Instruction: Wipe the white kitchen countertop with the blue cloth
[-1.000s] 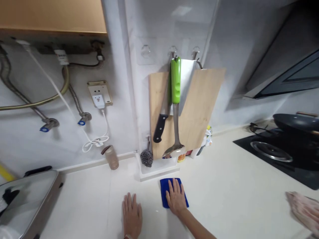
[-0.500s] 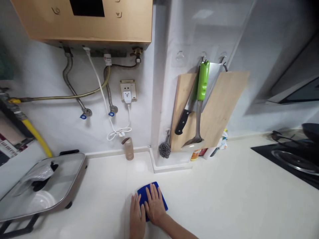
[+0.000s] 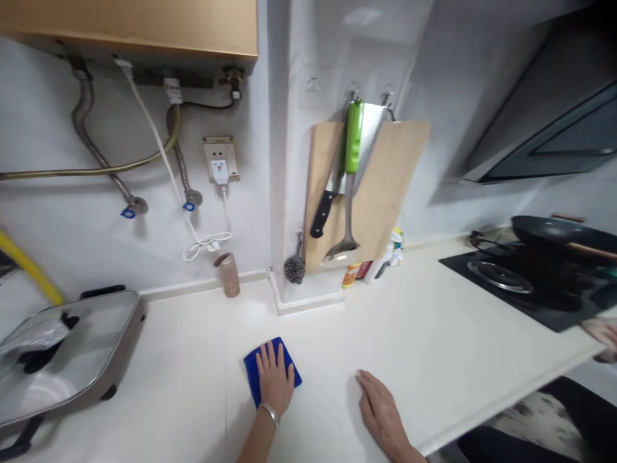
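A blue folded cloth [image 3: 254, 368] lies on the white countertop [image 3: 193, 366]. My left hand [image 3: 276, 381], with a silver bracelet at the wrist, rests flat on top of it, fingers stretched out. To the right, apart from the cloth, my right hand [image 3: 380, 408] is over the countertop near its front edge. Its fingers are extended and close together, and nothing shows in it.
An electric pan [image 3: 116, 347] with a glass lid stands at left, a brown bottle [image 3: 230, 276] by the wall. A cutting board [image 3: 390, 186], knives and a ladle [image 3: 349, 212] hang ahead. At right are a black cooktop [image 3: 544, 292] and another person's hand [image 3: 602, 337].
My right hand has left the cloth and moved right over the countertop. My left hand has shifted from the cloth's left side onto its middle. The view has turned right.
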A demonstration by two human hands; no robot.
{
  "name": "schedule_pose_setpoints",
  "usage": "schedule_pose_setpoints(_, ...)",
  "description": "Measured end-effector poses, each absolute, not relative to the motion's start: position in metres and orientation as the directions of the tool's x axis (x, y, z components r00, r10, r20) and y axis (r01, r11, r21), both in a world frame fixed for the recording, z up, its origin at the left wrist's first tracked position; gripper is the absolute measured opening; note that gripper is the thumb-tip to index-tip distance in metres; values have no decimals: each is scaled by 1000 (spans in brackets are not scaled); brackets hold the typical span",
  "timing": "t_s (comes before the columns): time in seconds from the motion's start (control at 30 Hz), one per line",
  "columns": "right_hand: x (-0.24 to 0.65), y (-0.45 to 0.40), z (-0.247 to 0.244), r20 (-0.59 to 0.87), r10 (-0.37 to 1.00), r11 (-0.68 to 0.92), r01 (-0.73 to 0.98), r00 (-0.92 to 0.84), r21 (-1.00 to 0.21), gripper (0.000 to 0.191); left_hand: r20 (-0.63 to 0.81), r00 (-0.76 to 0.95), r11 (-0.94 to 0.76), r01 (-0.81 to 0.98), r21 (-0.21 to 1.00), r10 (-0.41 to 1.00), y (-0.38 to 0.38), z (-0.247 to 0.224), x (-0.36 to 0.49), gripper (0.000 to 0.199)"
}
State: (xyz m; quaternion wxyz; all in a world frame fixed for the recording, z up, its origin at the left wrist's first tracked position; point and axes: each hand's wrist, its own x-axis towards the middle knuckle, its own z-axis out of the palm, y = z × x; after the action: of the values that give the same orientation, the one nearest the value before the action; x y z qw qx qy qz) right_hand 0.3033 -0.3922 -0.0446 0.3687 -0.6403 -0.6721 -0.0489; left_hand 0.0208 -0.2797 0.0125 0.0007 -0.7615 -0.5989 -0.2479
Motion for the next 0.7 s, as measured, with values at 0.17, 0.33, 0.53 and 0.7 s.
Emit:
schedule_pose_setpoints(0.17, 335, -429, -49, 556, 823, 94, 937, 117, -336, 44, 473, 191, -296, 943, 156, 860, -277, 5, 28, 55)
schedule_pose_setpoints(0.33, 367, -425, -48, 623, 743, -81, 958, 243, -276, 39, 578, 229, -365, 922, 129, 783, -261, -6, 30, 62)
schedule_pose_setpoints(0.53, 444, -415, -38, 515, 649, -484, 827, 559, -287, 37, 508, 338, -447, 888, 105, 792, -221, -15, 20, 64)
schedule_pose_setpoints(0.7, 463, -403, -30, 387, 646, -577, 753, 658, -316, 42, 308, 277, -341, 923, 178, 910, -199, -8, 6, 59)
